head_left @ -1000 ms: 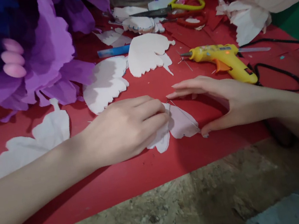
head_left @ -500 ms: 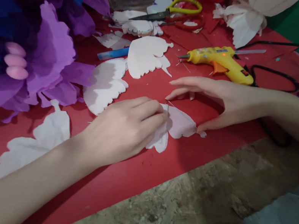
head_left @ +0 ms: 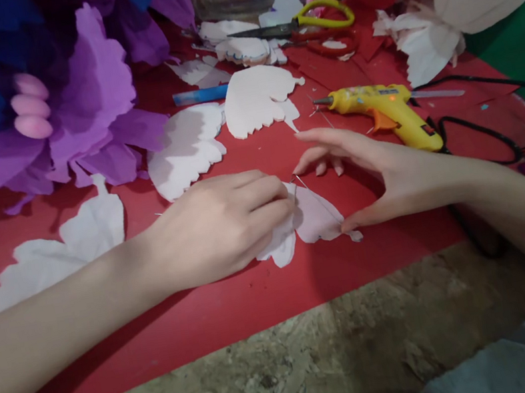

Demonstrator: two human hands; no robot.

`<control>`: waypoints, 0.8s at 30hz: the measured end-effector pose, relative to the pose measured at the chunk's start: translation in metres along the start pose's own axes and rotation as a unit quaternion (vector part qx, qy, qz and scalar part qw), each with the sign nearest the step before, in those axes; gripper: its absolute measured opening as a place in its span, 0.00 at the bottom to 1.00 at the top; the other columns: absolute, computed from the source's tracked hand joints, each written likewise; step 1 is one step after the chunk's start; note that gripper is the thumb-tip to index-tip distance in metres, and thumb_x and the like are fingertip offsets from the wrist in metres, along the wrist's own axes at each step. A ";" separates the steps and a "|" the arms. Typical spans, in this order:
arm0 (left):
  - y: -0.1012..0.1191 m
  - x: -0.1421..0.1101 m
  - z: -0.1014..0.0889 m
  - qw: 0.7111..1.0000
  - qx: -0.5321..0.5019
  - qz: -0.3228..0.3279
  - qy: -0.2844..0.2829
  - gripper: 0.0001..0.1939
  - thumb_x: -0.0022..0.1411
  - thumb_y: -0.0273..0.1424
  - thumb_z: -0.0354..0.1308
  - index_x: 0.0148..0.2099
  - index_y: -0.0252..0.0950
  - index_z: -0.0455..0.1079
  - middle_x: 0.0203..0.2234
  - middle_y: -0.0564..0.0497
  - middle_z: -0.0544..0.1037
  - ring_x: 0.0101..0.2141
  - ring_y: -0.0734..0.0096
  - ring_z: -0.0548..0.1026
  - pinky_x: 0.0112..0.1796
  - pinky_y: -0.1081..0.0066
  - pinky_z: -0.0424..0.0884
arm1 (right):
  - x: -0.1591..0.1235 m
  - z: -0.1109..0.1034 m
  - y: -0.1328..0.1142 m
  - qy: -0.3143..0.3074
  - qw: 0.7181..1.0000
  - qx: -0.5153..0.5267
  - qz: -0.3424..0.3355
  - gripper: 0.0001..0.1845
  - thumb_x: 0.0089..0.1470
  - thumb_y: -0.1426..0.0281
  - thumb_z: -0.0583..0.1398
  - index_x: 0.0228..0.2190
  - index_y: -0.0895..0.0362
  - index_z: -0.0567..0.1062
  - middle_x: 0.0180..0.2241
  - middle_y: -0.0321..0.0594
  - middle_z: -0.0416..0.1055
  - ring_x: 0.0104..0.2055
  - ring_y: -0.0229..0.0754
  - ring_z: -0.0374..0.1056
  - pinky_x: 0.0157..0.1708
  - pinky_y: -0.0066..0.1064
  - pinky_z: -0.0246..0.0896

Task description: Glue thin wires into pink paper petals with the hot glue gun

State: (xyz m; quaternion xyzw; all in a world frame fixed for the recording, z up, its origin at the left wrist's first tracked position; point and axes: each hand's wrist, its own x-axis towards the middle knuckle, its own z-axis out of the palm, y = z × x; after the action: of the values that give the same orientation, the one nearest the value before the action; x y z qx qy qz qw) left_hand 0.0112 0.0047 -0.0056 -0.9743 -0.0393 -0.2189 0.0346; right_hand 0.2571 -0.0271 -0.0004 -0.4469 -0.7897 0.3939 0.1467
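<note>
A white paper petal with a scalloped edge and narrow tip lies on the red sheet in front of me. My left hand is closed over its left part, fingers curled and fingertips hidden beneath. A thin wire runs slantwise across the petal. Around its right side arches my right hand, fingers spread from the thumb. That thumb touches the petal near its tip, while the index and middle fingers hover by the wire's upper end. Whether they touch the wire is unclear.
Beyond my hands are a yellow glue gun with a black cord, more white petals, a blue pen and yellow-handled scissors. Large purple paper flowers fill the left back. A bare board edge runs along the front.
My right hand has shifted slightly left, its index finger raised a little and its other fingers more bent. The left hand and the petal stay put.
</note>
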 end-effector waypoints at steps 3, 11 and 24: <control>0.000 0.001 0.000 1.000 0.002 -0.001 -0.002 0.18 0.66 0.22 0.39 0.36 0.27 0.71 0.30 0.42 0.77 0.31 0.63 0.75 0.29 0.67 0.72 | 0.000 0.000 0.001 0.002 1.000 0.004 -0.026 0.49 0.42 0.57 0.65 0.61 0.45 0.46 0.52 0.38 0.63 0.52 0.45 0.62 0.52 0.39 0.62; 0.001 0.002 0.000 0.999 -0.013 -0.032 -0.042 0.22 0.68 0.25 0.35 0.38 0.31 0.72 0.32 0.43 0.77 0.32 0.65 0.75 0.32 0.67 0.72 | 0.003 0.002 -0.002 0.003 0.999 -0.005 -0.048 0.48 0.44 0.62 0.64 0.60 0.46 0.47 0.53 0.40 0.64 0.54 0.43 0.62 0.54 0.39 0.60; 0.000 0.002 -0.001 0.999 -0.010 -0.030 -0.038 0.20 0.68 0.25 0.36 0.38 0.32 0.71 0.33 0.44 0.78 0.34 0.65 0.75 0.36 0.65 0.72 | -0.001 0.000 -0.001 0.023 0.998 0.002 -0.061 0.46 0.43 0.63 0.65 0.59 0.43 0.49 0.52 0.36 0.65 0.53 0.43 0.64 0.51 0.37 0.64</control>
State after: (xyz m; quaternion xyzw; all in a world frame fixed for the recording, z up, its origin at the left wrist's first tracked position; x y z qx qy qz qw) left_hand 0.0122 0.0048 -0.0035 -0.9807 -0.0675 -0.1827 0.0167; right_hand 0.2573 -0.0285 0.0005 -0.4063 -0.8110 0.3759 0.1892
